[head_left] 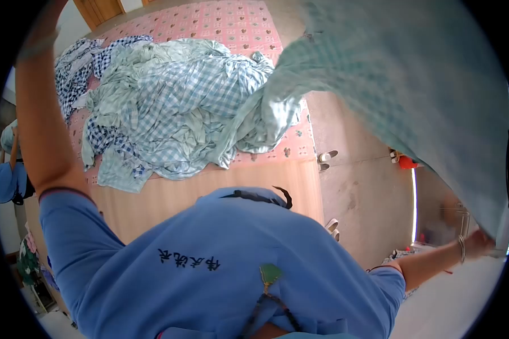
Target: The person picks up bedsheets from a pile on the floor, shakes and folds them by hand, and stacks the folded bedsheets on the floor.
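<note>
A pale green checked cloth (435, 85) spreads through the air across the upper right, and its lower end trails onto the heap. At the right edge my right hand (481, 244), blurred and wearing a bracelet, is closed on the cloth's lower corner. My left arm is raised along the left side; my left hand (50, 17) is smeared and partly cut off at the top left, so its fingers cannot be made out. Between my arms a heap of crumpled green and blue checked cloths (181, 107) lies on the table.
The table (220, 189) has a wooden front and a pink patterned cover (209, 20). Dark blue checked cloths (76, 62) lie at its far left. Shoes (328, 156) stand on the floor to the right. Another person in blue (8, 181) is at the far left.
</note>
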A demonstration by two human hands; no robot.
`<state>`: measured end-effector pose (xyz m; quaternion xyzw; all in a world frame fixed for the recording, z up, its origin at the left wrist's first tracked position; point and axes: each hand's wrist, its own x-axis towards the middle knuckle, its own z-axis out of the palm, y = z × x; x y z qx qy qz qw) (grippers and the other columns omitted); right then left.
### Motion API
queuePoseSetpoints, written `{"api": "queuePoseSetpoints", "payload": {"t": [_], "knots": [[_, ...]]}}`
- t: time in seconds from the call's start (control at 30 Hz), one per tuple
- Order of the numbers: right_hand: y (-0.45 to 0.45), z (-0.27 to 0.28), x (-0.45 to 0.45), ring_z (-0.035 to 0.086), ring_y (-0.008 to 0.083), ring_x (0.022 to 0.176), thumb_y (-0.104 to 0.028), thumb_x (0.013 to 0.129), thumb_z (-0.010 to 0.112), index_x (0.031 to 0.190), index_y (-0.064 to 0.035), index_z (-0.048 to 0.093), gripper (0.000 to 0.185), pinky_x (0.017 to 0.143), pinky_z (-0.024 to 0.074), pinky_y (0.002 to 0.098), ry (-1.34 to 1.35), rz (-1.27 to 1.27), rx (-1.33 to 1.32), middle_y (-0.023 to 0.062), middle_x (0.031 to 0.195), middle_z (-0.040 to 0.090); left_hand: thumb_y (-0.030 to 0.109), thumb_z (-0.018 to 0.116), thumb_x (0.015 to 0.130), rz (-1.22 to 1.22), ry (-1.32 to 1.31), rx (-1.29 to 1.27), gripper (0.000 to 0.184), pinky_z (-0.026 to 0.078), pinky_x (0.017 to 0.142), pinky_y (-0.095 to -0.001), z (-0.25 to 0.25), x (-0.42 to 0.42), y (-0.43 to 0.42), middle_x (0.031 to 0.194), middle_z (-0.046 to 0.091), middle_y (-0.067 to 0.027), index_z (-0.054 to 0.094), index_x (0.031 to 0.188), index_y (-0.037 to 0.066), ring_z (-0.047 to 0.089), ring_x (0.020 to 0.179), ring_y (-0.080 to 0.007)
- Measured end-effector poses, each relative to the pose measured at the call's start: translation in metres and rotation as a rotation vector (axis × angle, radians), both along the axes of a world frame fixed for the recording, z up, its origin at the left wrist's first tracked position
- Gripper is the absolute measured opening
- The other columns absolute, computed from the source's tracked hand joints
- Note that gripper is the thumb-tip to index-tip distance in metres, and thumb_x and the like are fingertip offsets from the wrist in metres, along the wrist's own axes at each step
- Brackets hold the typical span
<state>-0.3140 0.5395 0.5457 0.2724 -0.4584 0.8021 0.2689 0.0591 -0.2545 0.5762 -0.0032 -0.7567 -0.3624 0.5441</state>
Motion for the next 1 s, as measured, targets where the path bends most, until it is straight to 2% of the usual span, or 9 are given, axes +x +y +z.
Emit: {"api": "queuePoseSetpoints", "payload": {"t": [0.13, 0.2, 0.23, 0.27, 0.4, 0.5, 0.6, 0.7, 1.0], "knots": [[-0.192, -0.076, 0.063, 0.054, 0.0253, 0.088, -0.024, 0.07, 0.065, 0.095, 0.0016, 0.053, 0.037, 0.078, 0.044, 0.0353, -0.183, 0.115, 0.118, 0.0135, 0.095, 0.057, 0.037, 0.035, 0.088, 0.332, -0.222, 0.445, 0.039, 0.041, 0.061, -0.0191, -0.104, 0.167, -0.101, 0.101, 0.057, 0.001, 0.049, 0.114, 0.012, 0.048, 0.074, -0.007], [-0.295, -0.116, 0.104, 0.056, 0.0217, 0.083, -0.019, 0.072, 0.063, 0.095, -0.0009, 0.054, 0.03, 0.075, 0.0447, 0.0352, -0.32, 0.353, 0.181, 0.01, 0.087, 0.058, 0.031, 0.037, 0.088, 0.77, -1.006, 0.139, 0.033, 0.043, 0.069, -0.0217, -0.187, 0.279, -0.198, 0.102, 0.057, -0.0051, 0.055, 0.109, 0.013, 0.054, 0.085, -0.0106], [-0.336, -0.146, 0.114, 0.056, 0.0198, 0.082, -0.015, 0.073, 0.061, 0.094, -0.0014, 0.054, 0.026, 0.075, 0.0449, 0.0344, -0.363, 0.33, 0.222, 0.0091, 0.087, 0.058, 0.027, 0.047, 0.083, 0.898, -0.866, -0.304, 0.03, 0.043, 0.067, -0.0266, -0.251, 0.317, -0.213, 0.098, 0.058, -0.0092, 0.054, 0.108, 0.012, 0.055, 0.08, -0.0174], [-0.389, -0.171, 0.136, 0.056, 0.0185, 0.078, -0.01, 0.073, 0.059, 0.095, -0.0012, 0.054, 0.024, 0.073, 0.0452, 0.0315, -0.322, 0.499, 0.228, 0.0091, 0.086, 0.057, 0.022, 0.058, 0.076, 1.351, -1.269, -0.343, 0.033, 0.043, 0.072, -0.0311, -0.24, 0.283, -0.127, 0.099, 0.057, -0.0123, 0.054, 0.106, 0.009, 0.054, 0.087, -0.023], [-0.571, -0.237, 0.255, 0.051, 0.0091, 0.067, -0.004, 0.07, 0.059, 0.084, -0.0001, 0.059, 0.014, 0.059, 0.0394, 0.0201, -0.328, 1.01, 0.922, 0.0008, 0.075, 0.055, 0.019, 0.067, 0.067, 0.124, -0.786, 0.155, 0.058, 0.028, 0.094, -0.0304, -0.27, 0.18, 0.006, 0.118, 0.045, -0.0138, 0.042, 0.117, 0.002, 0.039, 0.112, -0.0203], [-0.653, -0.274, 0.335, 0.042, 0.0073, 0.059, -0.009, 0.07, 0.063, 0.072, -0.0015, 0.057, 0.009, 0.053, 0.0356, 0.0223, -0.006, 1.188, 1.116, 0.0, 0.063, 0.048, 0.017, 0.063, 0.073, -0.027, -0.977, -0.039, 0.041, 0.037, 0.08, -0.0276, -0.273, 0.138, 0.054, 0.1, 0.053, -0.0062, 0.049, 0.107, 0.0, 0.047, 0.092, -0.0137], [-0.685, -0.273, 0.356, 0.047, 0.0061, 0.063, -0.009, 0.074, 0.06, 0.08, -0.0021, 0.058, 0.009, 0.059, 0.0388, 0.0204, -0.176, 1.446, 1.0, -0.0008, 0.068, 0.053, 0.019, 0.061, 0.076, -0.088, -0.662, 0.682, 0.024, 0.038, 0.064, -0.0228, -0.304, 0.139, 0.06, 0.078, 0.055, -0.0019, 0.054, 0.091, 0.001, 0.047, 0.071, -0.0073], [-0.693, -0.262, 0.338, 0.057, 0.0127, 0.081, -0.007, 0.081, 0.051, 0.095, -0.0029, 0.055, 0.016, 0.072, 0.045, 0.0237, -0.294, 1.567, 0.678, 0.006, 0.093, 0.058, 0.015, 0.055, 0.081, 0.054, -0.403, 0.738, 0.017, 0.037, 0.059, -0.0183, -0.323, 0.152, 0.05, 0.073, 0.054, 0.0006, 0.054, 0.089, 0.0, 0.044, 0.064, -0.0039], [-0.641, -0.406, 0.204, 0.054, 0.0085, 0.079, -0.012, 0.08, 0.055, 0.092, -0.0013, 0.061, 0.017, 0.069, 0.043, 0.0214, -0.378, 1.161, 1.243, 0.0039, 0.089, 0.061, 0.009, 0.055, 0.081, 0.332, -0.36, 0.31, 0.012, 0.036, 0.059, -0.0171, -0.276, 0.095, -0.017, 0.074, 0.055, 0.0001, 0.056, 0.084, -0.002, 0.044, 0.064, -0.0046]]}}
